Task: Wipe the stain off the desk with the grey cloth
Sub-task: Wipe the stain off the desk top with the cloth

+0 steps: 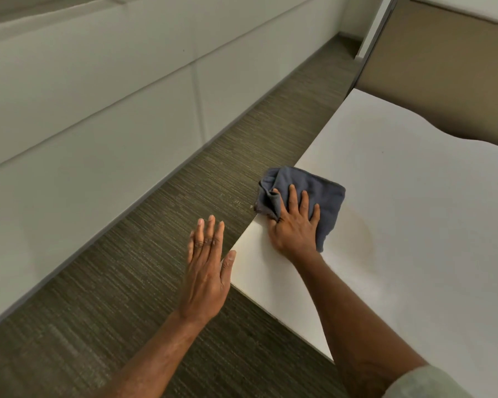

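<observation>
The grey cloth (316, 191) lies bunched on the white desk (414, 214) at its left edge, partly overhanging the rim. My right hand (295, 224) presses flat on the cloth, fingers spread over it and thumb tucked into its folds. A faint brownish stain (357, 234) shows on the desk just right of the cloth. My left hand (207, 268) hovers flat and open over the floor beside the desk's near-left corner, its thumb close to the desk edge, holding nothing.
A dark striped carpet (156, 254) runs along the left of the desk. White wall panels (98, 96) line the far side of the carpet. A tan partition (443, 67) stands behind the desk at the upper right.
</observation>
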`<state>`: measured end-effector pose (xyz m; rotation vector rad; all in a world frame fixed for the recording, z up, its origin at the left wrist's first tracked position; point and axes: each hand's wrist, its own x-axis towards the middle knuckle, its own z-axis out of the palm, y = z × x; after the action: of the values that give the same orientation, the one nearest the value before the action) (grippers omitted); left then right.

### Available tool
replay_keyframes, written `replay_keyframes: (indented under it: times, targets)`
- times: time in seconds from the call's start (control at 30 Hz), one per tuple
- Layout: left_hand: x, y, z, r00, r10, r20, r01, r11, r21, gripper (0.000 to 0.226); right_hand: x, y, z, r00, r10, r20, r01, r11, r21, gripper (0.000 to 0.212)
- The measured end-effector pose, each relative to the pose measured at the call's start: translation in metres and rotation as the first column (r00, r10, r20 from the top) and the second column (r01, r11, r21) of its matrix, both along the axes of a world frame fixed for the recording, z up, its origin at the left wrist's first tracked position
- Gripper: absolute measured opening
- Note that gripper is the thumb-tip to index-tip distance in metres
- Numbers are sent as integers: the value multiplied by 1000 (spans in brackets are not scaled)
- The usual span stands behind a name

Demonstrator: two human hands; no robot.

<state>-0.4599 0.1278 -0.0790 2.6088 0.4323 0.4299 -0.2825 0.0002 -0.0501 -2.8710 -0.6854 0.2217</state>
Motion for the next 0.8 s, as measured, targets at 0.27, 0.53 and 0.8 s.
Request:
replay_keyframes:
  times: [0.27, 0.53, 0.8]
  targets:
    - [-3, -14, 5, 996, -79, -48, 80, 997, 13, 67, 29, -20, 4, 985, -169, -36, 168, 986, -20, 65]
    - [-3, -28, 8, 992, -102, -80, 105, 994, 28, 68, 21, -89, 6, 932, -357, -69, 354, 934, -50, 68]
    - [-9, -45, 14, 994, -88, -66, 89, 996, 13, 69, -21, -156, 5, 903, -425, -61, 422, 905, -51, 71]
